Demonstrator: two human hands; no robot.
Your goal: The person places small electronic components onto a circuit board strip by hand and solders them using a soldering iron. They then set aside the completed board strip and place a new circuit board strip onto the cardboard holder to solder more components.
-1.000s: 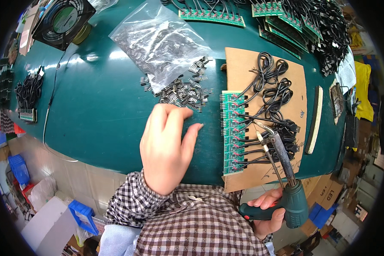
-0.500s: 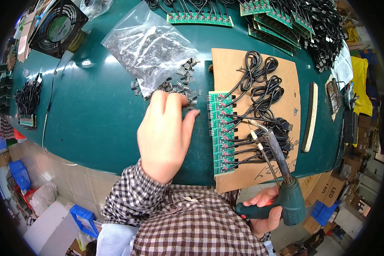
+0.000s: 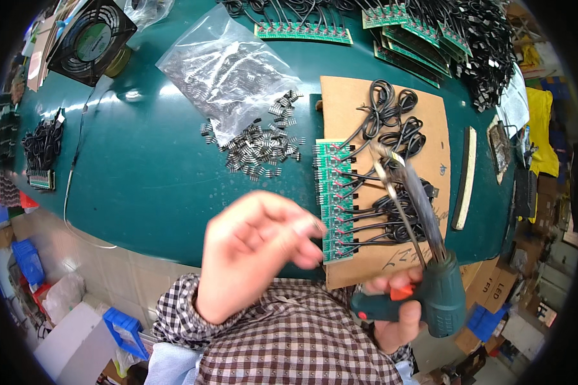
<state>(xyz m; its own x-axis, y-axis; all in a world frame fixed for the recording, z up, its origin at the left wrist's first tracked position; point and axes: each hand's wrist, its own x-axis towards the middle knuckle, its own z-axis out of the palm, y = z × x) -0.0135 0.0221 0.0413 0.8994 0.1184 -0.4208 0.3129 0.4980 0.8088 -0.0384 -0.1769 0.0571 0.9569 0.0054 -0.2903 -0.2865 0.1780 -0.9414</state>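
Observation:
My left hand [image 3: 253, 247] is beside the lower left edge of a strip of green circuit boards [image 3: 334, 199]. Its thumb and forefinger pinch a small dark piece, blurred, that looks like one of the pin headers [image 3: 257, 151] heaped on the table. My right hand [image 3: 398, 324] is wrapped round the dark green handle of a soldering gun [image 3: 442, 295]. The gun's metal barrel and thin feed tube reach up over the black cables [image 3: 392, 208] that are joined to the boards. Both boards and cables lie on a brown cardboard sheet [image 3: 366, 273].
A clear plastic bag [image 3: 228, 70] of more pin headers lies behind the heap. A black fan [image 3: 92, 42] stands far left, with a small cabled board bundle [image 3: 42, 151] nearer. Stacked boards [image 3: 417, 45] and a cable pile [image 3: 485, 58] fill the far right. A pale strip [image 3: 467, 179] lies right of the cardboard.
My left hand has moved from the pin header heap toward me and right, now pinching a small piece beside the boards. The soldering gun in my right hand has shifted slightly.

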